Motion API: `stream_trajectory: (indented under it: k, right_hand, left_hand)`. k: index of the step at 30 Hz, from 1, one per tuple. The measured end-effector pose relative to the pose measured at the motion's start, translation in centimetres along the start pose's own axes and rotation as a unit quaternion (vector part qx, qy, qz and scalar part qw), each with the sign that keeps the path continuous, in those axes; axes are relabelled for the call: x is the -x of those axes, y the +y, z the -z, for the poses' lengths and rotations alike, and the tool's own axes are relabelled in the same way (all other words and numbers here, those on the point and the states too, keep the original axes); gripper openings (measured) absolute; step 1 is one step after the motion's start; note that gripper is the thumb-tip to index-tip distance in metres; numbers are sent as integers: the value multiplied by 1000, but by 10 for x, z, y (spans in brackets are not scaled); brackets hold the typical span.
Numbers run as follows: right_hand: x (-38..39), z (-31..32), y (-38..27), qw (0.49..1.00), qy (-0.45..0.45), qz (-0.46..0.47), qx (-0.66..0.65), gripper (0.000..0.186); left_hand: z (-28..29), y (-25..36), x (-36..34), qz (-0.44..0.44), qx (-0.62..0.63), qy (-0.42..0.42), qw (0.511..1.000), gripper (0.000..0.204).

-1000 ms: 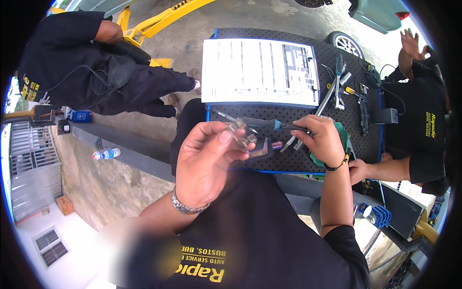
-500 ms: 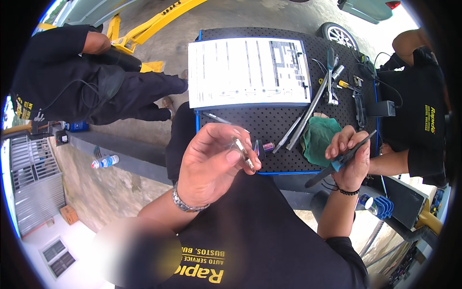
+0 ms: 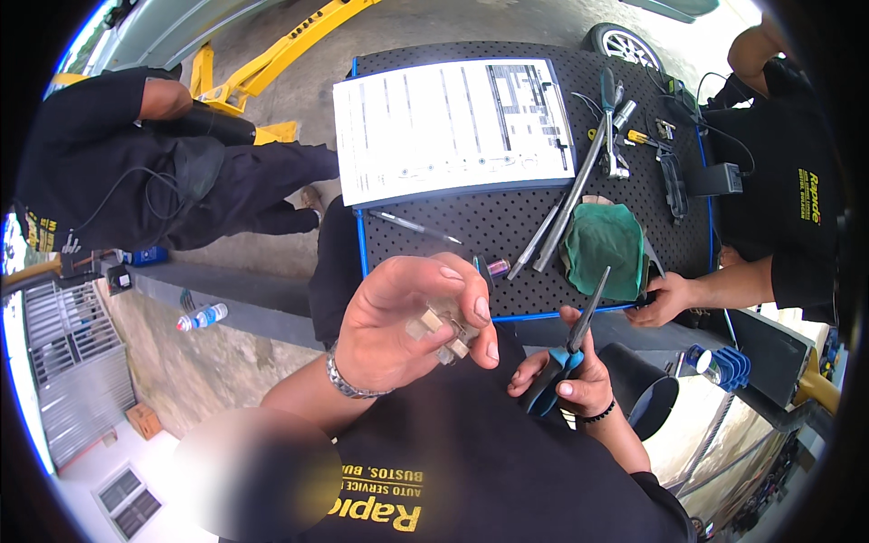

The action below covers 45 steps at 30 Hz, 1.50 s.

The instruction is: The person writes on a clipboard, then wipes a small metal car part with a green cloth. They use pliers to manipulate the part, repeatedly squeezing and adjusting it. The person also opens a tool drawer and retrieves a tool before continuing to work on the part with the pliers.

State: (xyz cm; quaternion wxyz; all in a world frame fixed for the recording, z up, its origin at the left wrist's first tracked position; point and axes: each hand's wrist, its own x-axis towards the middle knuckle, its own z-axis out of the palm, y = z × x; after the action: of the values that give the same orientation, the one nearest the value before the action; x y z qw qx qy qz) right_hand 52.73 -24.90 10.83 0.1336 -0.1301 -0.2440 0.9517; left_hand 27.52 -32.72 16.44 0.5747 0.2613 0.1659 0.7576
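Observation:
In front of my chest, my left hand (image 3: 385, 317) pinches a small clear plastic piece with pale beige strips (image 3: 436, 324) between thumb and fingers. Its exact kind does not show. To the right of it, my right hand (image 3: 593, 387) grips long-nose pliers (image 3: 579, 337) by their blue and black handles. The pliers' long jaws point up toward a green cloth (image 3: 605, 249) at the near edge of the work table. They are apart from the plastic piece.
The black perforated table (image 3: 425, 222) bears a printed sheet (image 3: 444, 127), a pen (image 3: 415, 226), a ratchet (image 3: 614, 127) and long metal bars (image 3: 579, 195). A co-worker's hand (image 3: 665, 299) rests by the cloth. Another person (image 3: 217, 172) stands left, near a yellow lift arm (image 3: 281, 54).
My right hand has moved left and down toward my left hand, with the pliers turned jaws up. The plastic piece has tilted to show its broad side. The co-worker's hand now shows beside the cloth.

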Motion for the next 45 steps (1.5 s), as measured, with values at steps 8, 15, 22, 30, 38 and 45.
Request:
stream_trajectory:
  k: [8,15,22,30,38,45]
  right_hand:
    - [-3,-15,-4,988,54,-7,145,35]
    - [-23,-27,-47,749,175,310,558,26]
    - [-39,-41,-52,541,111,354,755,23]
    - [-48,-42,-63,400,128,449,789,32]
    - [-51,-46,-74,363,115,447,809,30]
    - [-47,-59,-85,311,133,431,837,30]
  left_hand:
    - [-5,1,1,-66,-103,-44,991,29]
    - [-9,4,1,-165,-167,-27,972,20]
    - [-8,7,0,-241,-314,-52,917,23]
    - [-19,13,10,-151,-387,-48,909,23]
    - [-18,6,16,-54,-221,-18,974,30]
    - [-11,13,20,-63,-237,-10,970,31]
